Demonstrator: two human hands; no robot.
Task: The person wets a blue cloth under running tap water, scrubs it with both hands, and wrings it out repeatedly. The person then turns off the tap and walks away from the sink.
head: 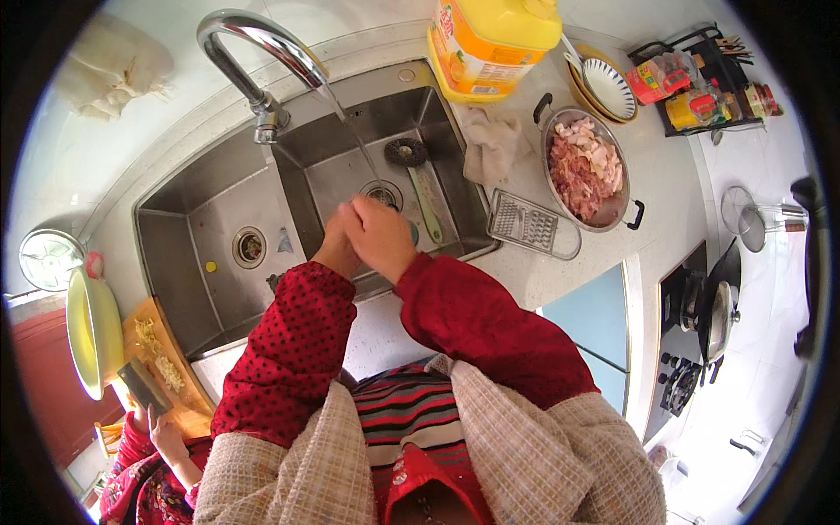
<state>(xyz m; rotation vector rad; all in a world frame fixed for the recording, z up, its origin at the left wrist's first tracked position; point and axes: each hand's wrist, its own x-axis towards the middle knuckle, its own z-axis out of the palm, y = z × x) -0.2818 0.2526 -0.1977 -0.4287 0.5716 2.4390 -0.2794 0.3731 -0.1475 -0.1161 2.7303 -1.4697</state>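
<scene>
My left hand point(337, 244) and my right hand point(382, 237) are pressed together over the right basin of a stainless steel double sink point(287, 197). The right hand covers much of the left, and the fingers of both are largely hidden. Water point(354, 134) runs from the chrome gooseneck faucet point(262, 33) and falls just beyond my hands, near the drain point(382, 193). In that basin lies a scrubbing brush point(423, 197) with a dark round head and a pale green handle. Whether anything is between my palms is not visible.
Right of the sink are a cloth point(491, 144), a metal grater point(525, 223), a pan of cut raw meat point(584, 174) and a yellow oil jug point(492, 49). A gas stove point(679, 387) stands farther right. At left, a co-worker's hand point(165, 436) is at a cleaver point(143, 387) on a cutting board point(190, 410).
</scene>
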